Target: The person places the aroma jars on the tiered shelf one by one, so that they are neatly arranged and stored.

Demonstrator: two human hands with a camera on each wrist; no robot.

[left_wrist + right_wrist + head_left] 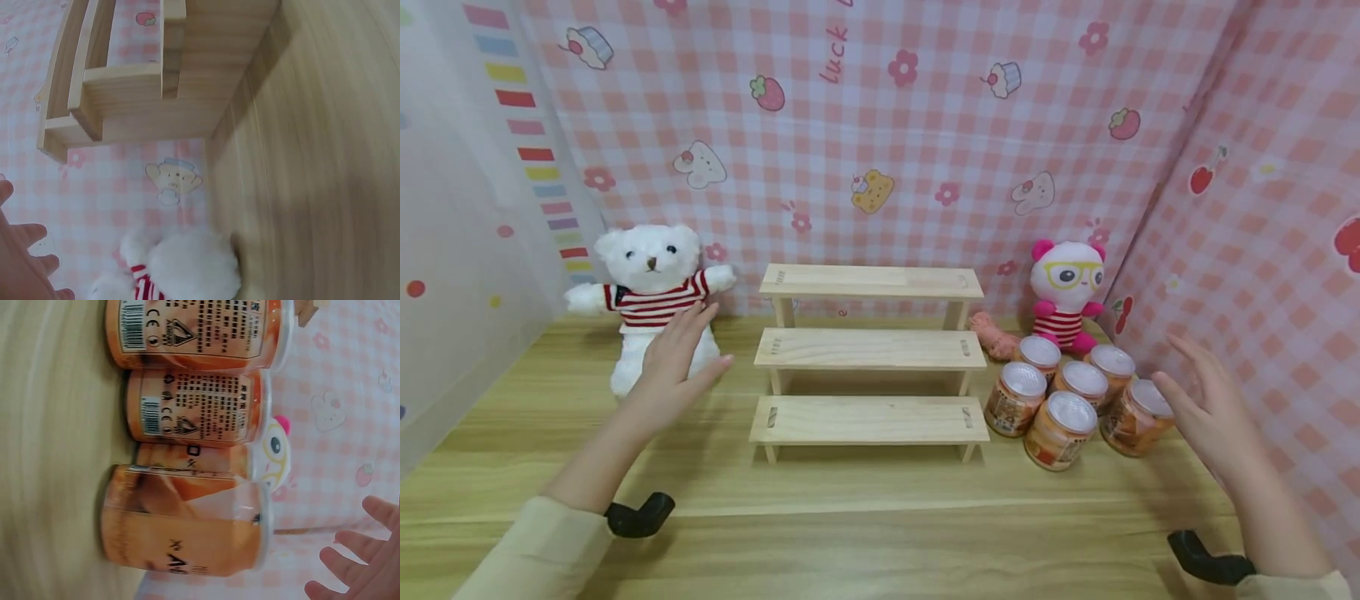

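In the head view my left hand (672, 367) hovers with fingers extended in front of a white teddy bear (651, 258) in a red-striped shirt, overlapping its lower body. On the right, my right hand (1210, 408) holds nothing, its fingers spread beside several orange-labelled cans (1060, 442) with clear lids. The right wrist view shows those fingers (356, 550) apart from the nearest can (187, 519). A three-step wooden display shelf (870, 421) stands between the hands, its boards bare. Its side and the bear's white fur (194, 265) appear in the left wrist view.
Behind the cans sits a pink and white panda plush (1067, 283) with yellow glasses. A pink bundle of yarn or cord (995, 336) lies beside the shelf. Pink checked cloth (925, 150) covers the back and right walls around the wooden table (850, 533).
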